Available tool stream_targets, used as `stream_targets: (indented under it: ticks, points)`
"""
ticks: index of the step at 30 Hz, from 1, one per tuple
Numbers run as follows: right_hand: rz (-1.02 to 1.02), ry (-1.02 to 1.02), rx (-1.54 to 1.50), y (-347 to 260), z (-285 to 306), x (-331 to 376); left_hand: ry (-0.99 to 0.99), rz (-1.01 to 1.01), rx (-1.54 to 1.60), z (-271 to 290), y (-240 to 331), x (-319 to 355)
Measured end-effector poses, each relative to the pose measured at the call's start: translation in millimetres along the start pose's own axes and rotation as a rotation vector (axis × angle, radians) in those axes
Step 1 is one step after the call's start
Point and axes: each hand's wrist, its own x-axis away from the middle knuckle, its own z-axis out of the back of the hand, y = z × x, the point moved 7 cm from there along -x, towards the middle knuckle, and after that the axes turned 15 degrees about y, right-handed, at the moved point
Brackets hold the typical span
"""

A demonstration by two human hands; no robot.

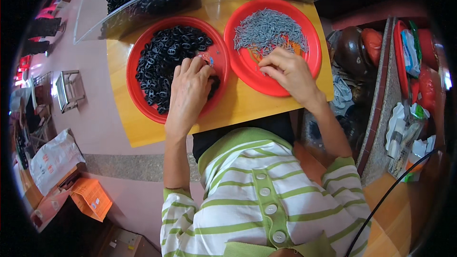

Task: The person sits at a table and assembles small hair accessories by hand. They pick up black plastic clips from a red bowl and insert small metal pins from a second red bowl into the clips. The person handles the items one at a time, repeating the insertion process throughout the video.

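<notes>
My left hand (187,91) reaches into a red round basin (135,93) heaped with black oval plastic pieces (164,50) that have openings in them. Its fingers are curled down and closed against black pieces on the basin's right side; what they grip is hidden. Over a shallower red plate (314,33), my right hand (287,70) is closed in a pinch, with thumb and forefinger together. A tiny grey piece shows at those fingertips, like the small grey screws (271,28) piled on the plate's far side.
Clear plastic bins (152,0) of more black pieces stand at the back of the yellow wooden table (138,131). To the right are a brown jar (351,50) and a ledge with bags (397,133). A metal stool (69,90) stands on the left floor.
</notes>
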Motion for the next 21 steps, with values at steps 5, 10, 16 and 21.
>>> stream_targets:
  ticks: [5, 10, 16, 21]
  points:
    - [0.035, 0.025, 0.138, -5, -11, 5, -0.007, -0.026, 0.062, -1, -1, -7]
    - [0.082, -0.002, 0.169, -9, -12, 2, -0.066, -0.022, 0.033, -10, -5, -8]
    - [0.148, -0.077, 0.237, -12, -22, 0, 0.117, 0.056, 0.079, 13, 0, -2]
    - [0.075, -0.028, 0.115, -13, -17, 2, 0.361, 0.494, 0.807, 19, 5, 28]
